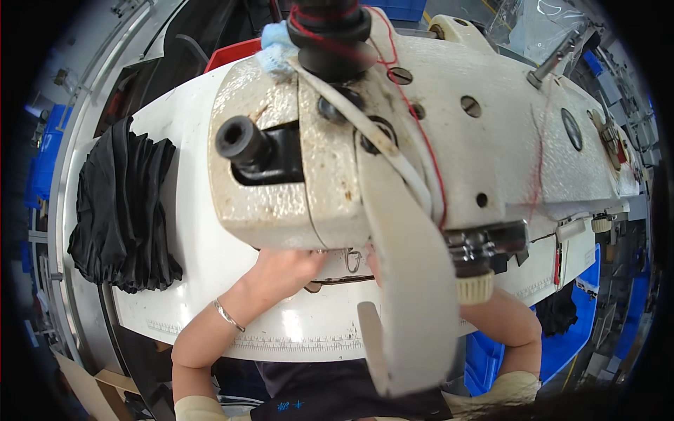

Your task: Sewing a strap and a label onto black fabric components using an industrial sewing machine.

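Where the head of the white sewing machine point(337, 189) juts out over the white desk point(193, 309), the person's left hand point(291, 270) reaches beneath it, its fingertips hidden, so I cannot tell whether they are apart, together or clamped on something. Only a sliver of the right hand point(373, 268) shows under the head, beside a pale curved strap point(414, 309) that covers most of it; its state cannot be told either. A bent wire part point(353, 261) sits between the two hands, and a silver bracelet point(229, 316) circles the left wrist.

Past the desk's right edge, a blue bin point(572, 347) holds crumpled black cloth point(558, 309). Blue plastic point(481, 358) also shows nearer the right forearm; whether it is the same bin is unclear. Behind the machine stand a red container point(232, 53), its contents hidden, and another blue bin point(397, 8), cut off by the upper edge. A further blue container point(50, 151) is at far left, its inside too small to read. Gathered black fabric point(123, 210) lies on the desk, left of the machine
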### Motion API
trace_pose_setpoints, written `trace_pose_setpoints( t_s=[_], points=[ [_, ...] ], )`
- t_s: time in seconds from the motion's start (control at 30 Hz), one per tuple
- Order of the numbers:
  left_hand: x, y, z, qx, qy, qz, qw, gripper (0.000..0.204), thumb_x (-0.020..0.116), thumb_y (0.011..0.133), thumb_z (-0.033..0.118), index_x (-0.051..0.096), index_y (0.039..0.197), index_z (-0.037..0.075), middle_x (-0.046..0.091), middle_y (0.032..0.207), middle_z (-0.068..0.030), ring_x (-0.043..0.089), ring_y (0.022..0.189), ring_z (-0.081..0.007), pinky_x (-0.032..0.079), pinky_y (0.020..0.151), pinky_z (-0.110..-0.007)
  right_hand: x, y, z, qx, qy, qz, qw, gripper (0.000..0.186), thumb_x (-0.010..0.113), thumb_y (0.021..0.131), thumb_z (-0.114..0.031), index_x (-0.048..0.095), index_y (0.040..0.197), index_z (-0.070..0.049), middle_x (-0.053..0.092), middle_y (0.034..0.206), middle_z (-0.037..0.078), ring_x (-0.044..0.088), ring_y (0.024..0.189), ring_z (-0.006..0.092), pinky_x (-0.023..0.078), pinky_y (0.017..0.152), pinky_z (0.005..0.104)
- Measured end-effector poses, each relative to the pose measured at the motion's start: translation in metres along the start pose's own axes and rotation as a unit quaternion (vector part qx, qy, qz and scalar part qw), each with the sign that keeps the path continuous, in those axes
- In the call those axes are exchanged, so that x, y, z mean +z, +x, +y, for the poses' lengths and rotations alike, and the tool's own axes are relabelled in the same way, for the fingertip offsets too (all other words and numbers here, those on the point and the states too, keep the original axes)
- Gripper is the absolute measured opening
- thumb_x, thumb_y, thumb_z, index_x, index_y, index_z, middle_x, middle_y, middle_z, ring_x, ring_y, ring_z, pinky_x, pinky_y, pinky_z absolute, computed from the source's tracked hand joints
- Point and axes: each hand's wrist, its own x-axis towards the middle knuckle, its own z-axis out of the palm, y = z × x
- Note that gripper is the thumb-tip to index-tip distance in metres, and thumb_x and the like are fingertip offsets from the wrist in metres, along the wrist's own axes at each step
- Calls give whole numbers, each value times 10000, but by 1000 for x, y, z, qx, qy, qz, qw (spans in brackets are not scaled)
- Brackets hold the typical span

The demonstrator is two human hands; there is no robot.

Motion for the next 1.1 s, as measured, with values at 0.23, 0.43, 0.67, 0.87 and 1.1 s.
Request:
trace_pose_setpoints(
  t_s=[0.23,0.43,0.67,0.87,1.1],
  points=[
    [-5,9,5,45,99,55,993,303,612,622,81,652,914,9,568,849,-91,586,820,-245,494,728,-356,3,14,2,3,89,109,990,138,648,526,-94,532,598,-114,408,686,36,455,675,204,371,530,322],
    [-4,13,6,60,118,106,985,294,606,632,76,619,909,-19,547,936,-100,554,901,-249,487,781,-347,-16,27,5,29,109,83,990,112,651,627,-101,600,720,-65,527,749,92,512,712,246,421,570,375],
    [-16,8,10,48,79,106,990,297,591,666,60,592,946,-39,527,965,-109,530,930,-264,464,831,-342,-12,22,0,123,252,12,960,234,646,766,-137,606,933,21,596,722,132,581,597,287,481,566,370],
    [-98,-48,63,27,-164,-57,984,258,632,642,13,602,890,78,523,840,-31,487,745,-207,339,659,-318,-58,22,-24,478,816,-162,283,404,583,912,-315,545,1077,52,637,890,158,656,785,253,529,750,398],
    [-48,-36,155,240,-158,37,957,306,735,748,308,617,888,62,562,883,-23,536,799,-154,429,686,-269,-63,35,-105,401,792,-145,437,510,618,857,-134,414,1296,27,518,1230,85,470,1100,140,386,962,292]
  ],
)
